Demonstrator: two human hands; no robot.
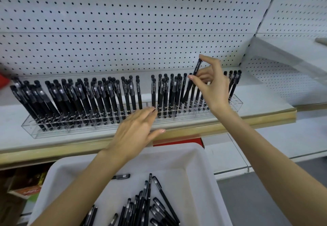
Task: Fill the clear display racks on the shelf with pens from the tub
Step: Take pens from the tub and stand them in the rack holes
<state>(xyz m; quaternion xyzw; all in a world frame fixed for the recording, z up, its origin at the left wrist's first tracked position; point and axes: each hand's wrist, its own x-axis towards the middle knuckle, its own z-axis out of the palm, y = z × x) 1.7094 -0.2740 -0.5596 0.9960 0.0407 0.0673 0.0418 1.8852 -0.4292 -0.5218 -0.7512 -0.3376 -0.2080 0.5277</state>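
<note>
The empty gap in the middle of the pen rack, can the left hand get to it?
Probably yes. The left hand is open and empty, its fingertips right at the gap in the clear rack, with nothing between. The right hand, pinching a pen, is off to the side.

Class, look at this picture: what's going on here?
A person is stocking a clear plastic display rack on a white shelf with black pens. The right hand pinches one black pen above the rack's right part. The left hand reaches the rack's front, fingers straight. Most slots hold pens; more lie in the white plastic tub below.
</note>
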